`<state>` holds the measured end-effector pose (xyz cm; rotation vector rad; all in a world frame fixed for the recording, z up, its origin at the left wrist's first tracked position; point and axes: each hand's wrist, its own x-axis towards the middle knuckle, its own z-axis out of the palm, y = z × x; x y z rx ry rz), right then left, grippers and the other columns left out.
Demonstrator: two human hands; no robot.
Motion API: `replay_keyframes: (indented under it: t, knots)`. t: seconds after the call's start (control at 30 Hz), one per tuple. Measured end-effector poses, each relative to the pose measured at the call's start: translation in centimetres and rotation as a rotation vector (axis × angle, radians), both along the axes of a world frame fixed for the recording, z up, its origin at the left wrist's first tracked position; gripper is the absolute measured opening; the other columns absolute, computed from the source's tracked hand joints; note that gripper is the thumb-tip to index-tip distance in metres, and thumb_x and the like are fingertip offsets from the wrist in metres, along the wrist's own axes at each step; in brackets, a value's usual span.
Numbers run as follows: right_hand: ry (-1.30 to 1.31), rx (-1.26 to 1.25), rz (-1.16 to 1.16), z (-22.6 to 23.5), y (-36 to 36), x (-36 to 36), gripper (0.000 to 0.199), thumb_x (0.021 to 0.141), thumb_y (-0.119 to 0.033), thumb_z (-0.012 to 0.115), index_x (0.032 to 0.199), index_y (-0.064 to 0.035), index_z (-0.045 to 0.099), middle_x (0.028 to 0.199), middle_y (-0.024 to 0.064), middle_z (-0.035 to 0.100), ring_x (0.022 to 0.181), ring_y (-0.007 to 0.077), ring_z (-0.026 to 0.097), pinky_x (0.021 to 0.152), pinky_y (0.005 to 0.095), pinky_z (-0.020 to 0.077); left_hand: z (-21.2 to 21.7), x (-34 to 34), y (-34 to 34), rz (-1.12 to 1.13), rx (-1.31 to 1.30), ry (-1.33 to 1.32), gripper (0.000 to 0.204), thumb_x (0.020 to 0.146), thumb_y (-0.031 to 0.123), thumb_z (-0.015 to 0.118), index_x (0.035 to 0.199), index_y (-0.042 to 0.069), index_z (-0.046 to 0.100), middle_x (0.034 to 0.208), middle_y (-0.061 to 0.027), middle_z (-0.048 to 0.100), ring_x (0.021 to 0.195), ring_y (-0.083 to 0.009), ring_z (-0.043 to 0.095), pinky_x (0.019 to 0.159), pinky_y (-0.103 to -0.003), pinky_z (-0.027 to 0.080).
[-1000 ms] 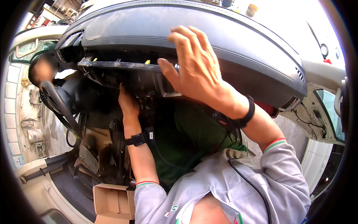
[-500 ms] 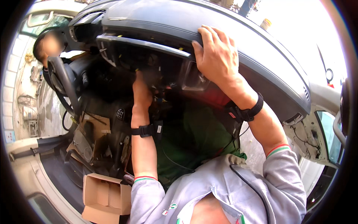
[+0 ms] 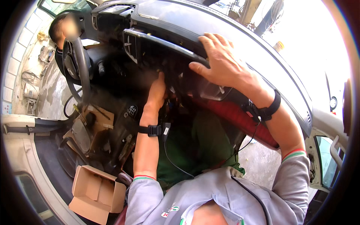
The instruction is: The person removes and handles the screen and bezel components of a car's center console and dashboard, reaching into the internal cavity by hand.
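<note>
Grey dashboard [image 3: 180, 22] bears a long dark panel [image 3: 161, 40] along its near edge, with a gap between the two. At the panel's right end lies the right hand [image 3: 227, 63], fingers spread and released over the dashboard's near edge. The left hand [image 3: 156, 92] reaches below the panel; shadow hides its fingers, so I cannot tell whether they grasp anything. A steering wheel [image 3: 81, 62] stands beyond the panel's left end.

Open cardboard box [image 3: 89, 208] – steering wheel [image 3: 82, 63]
</note>
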<state>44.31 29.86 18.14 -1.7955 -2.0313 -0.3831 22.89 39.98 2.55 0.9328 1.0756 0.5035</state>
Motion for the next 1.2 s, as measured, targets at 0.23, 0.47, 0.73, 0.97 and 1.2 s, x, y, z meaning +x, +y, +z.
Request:
replay_keyframes:
  t: [0.23, 0.47, 0.73, 0.97, 1.2]
  knots:
    - [0.01, -0.096, 0.153, -0.1, 5.3, 1.6, 0.085, 0.081, -0.046, 0.076, 0.143, 0.0046, 0.048, 0.145, 0.0252, 0.049, 0.141, 0.0407, 0.041, 0.116, 0.051, 0.0327, 3.6, -2.2, 2.0, -0.238, 0.189, 0.449, 0.072, 0.103, 0.062, 0.05, 0.128, -0.004, 0.063, 0.111, -0.0165, 0.072, 0.094, -0.0284, 0.072, 0.082, -0.04, 0.057]
    - [0.046, -0.131, 0.168, 0.7, 5.2, 1.7, 0.088, 0.078, -0.045, 0.079, 0.143, 0.0045, 0.047, 0.147, 0.0279, 0.046, 0.141, 0.0436, 0.039, 0.117, 0.0535, 0.0311, 7.8, -4.5, 11.0, 0.263, 1.197, 0.698, 0.118, 0.075, 0.044, 0.092, 0.159, 0.002, 0.018, 0.154, -0.0324, 0.036, 0.139, -0.0423, 0.045, 0.115, -0.046, 0.04]
    - [0.071, -0.133, 0.181, 0.5, 5.3, 1.9, 0.087, 0.078, -0.043, 0.08, 0.143, 0.005, 0.047, 0.147, 0.0294, 0.046, 0.141, 0.0451, 0.038, 0.117, 0.0549, 0.0298, 6.4, -1.8, 13.8, 0.157, 1.418, 0.526, 0.113, 0.069, 0.007, 0.09, 0.157, 0.006, 0.019, 0.145, -0.0257, 0.043, 0.135, -0.0417, 0.047, 0.116, -0.046, 0.039]
    - [0.065, -0.118, 0.185, 0.0, 5.4, 1.6, 0.084, 0.08, -0.037, 0.08, 0.143, 0.0059, 0.046, 0.146, 0.0303, 0.047, 0.14, 0.0461, 0.04, 0.118, 0.0567, 0.0294, 6.5, -2.4, 15.0, 0.07, 1.428, 0.646, 0.112, 0.071, 0.009, 0.09, 0.154, 0.003, 0.016, 0.138, -0.029, 0.045, 0.127, -0.0428, 0.051, 0.111, -0.048, 0.042]
    - [0.094, -0.075, 0.192, 0.0, 5.6, 1.8, 0.077, 0.08, -0.03, 0.079, 0.14, 0.0066, 0.048, 0.142, 0.0301, 0.049, 0.138, 0.0464, 0.043, 0.117, 0.0557, 0.0312, 7.5, -2.2, 16.1, -0.051, 1.395, 0.695, 0.112, 0.068, 0.012, 0.09, 0.153, 0.004, 0.017, 0.138, -0.0304, 0.044, 0.132, -0.0448, 0.046, 0.112, -0.049, 0.041]
